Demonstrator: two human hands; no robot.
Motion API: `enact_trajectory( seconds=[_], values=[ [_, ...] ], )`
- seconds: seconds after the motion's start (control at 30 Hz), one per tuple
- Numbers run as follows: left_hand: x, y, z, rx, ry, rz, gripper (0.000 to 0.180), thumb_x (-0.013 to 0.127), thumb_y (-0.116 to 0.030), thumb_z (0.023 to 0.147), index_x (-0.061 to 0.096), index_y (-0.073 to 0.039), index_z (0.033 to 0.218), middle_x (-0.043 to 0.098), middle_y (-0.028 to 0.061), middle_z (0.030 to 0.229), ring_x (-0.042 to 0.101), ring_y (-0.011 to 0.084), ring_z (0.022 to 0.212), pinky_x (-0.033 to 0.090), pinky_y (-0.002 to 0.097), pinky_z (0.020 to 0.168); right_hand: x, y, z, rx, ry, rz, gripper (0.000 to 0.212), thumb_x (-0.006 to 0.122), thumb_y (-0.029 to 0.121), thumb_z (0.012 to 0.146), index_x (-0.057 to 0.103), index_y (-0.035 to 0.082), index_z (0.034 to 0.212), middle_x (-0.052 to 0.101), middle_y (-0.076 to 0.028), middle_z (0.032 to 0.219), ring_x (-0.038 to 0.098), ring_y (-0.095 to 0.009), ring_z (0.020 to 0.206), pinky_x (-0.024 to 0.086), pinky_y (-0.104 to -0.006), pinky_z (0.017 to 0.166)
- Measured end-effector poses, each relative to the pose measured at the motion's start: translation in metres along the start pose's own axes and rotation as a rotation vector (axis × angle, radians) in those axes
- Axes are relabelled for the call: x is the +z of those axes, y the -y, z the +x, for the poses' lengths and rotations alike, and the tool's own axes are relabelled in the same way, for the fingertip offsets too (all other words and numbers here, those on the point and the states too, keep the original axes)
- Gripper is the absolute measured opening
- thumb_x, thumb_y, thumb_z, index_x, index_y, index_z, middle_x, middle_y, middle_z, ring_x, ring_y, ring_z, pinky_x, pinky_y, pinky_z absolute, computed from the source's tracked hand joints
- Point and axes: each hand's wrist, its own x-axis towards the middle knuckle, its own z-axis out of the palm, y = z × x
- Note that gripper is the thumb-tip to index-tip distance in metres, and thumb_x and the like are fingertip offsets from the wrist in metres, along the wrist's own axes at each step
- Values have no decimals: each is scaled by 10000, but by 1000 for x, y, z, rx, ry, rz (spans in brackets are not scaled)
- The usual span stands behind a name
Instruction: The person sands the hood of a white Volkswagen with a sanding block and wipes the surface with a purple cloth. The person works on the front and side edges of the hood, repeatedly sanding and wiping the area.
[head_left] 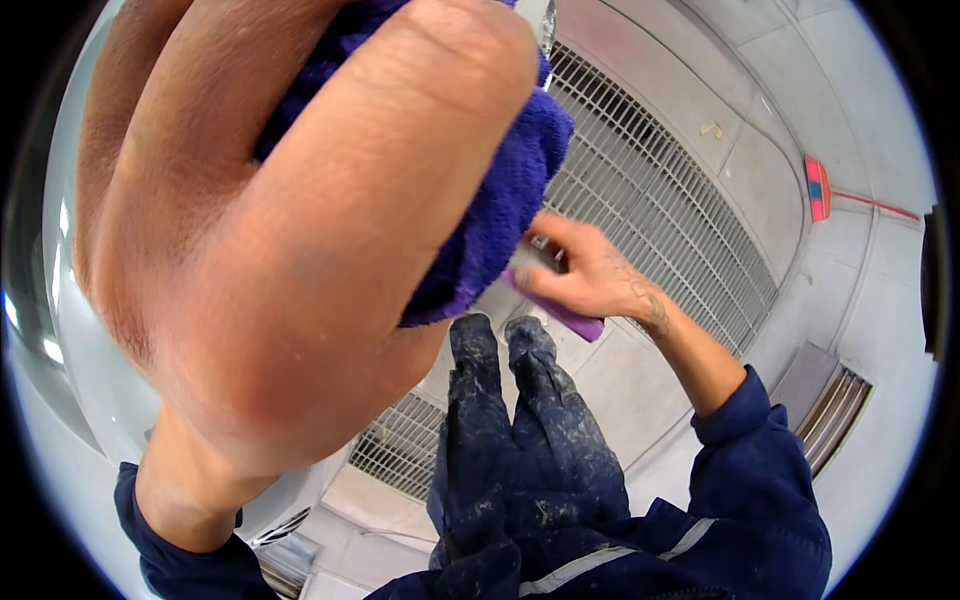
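Very close to the camera, my left hand [290,230] fills the upper left with its fingers curled round a plush purple cloth [500,210]. The cloth bulges out past the index finger. Further down and to the right is my right hand [590,270], its thumb and fingers bent toward each other. Its fingertips are partly hidden behind the cloth. A flat purple piece with a straight edge [575,318] shows just under that hand, and something greyish shows between the fingers; what exactly it grips I cannot make out.
A glossy pale car body [95,330] curves along the left. Metal floor grating [660,170] runs beyond my right hand, with more grating [400,445] beside my legs. A red-and-blue broom head [818,188] with a red handle lies at the far right. A slatted vent [835,415] is at the right.
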Motion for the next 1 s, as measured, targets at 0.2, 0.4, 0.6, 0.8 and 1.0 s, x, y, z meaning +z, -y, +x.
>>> enact_trajectory(
  seconds=[0.2,0.4,0.6,0.8,1.0],
  values=[
    [5,0,0,-9,-26,1,698,905,9,514,798,-41,1202,752,183,1261,720,352,1144,583,429,990,-6,-23,31,-187,-618,-352,587,694,226,920,639,45,1476,584,-252,1396,632,-409,1201,539,-495,1020],
    [9,-1,-2,-16,-59,-12,691,914,-10,514,801,-50,1194,754,174,1256,720,349,1134,585,424,980,-8,-28,60,-348,-746,-890,540,759,281,944,661,84,1437,576,-230,1404,597,-378,1146,481,-494,901],
    [11,-1,-3,-35,-93,-17,683,923,-29,515,804,-59,1187,756,165,1251,720,345,1124,587,420,969,22,4,38,-262,-655,-950,558,789,260,933,659,71,1441,587,-187,1380,580,-341,1083,457,-477,832],
    [9,-4,-10,-46,-100,-11,676,931,-48,516,807,-68,1180,759,155,1246,720,341,1115,589,416,958,8,-2,36,-318,-687,-865,558,820,259,890,693,69,1399,601,-180,1401,586,-340,1093,463,-471,836],
    [12,-4,-14,-37,-125,-27,670,940,-67,516,811,-77,1173,761,146,1241,720,337,1105,590,411,947,-4,-4,53,-301,-809,-919,491,780,243,926,703,73,1381,600,-207,1402,600,-370,1074,485,-483,835]
  ],
)
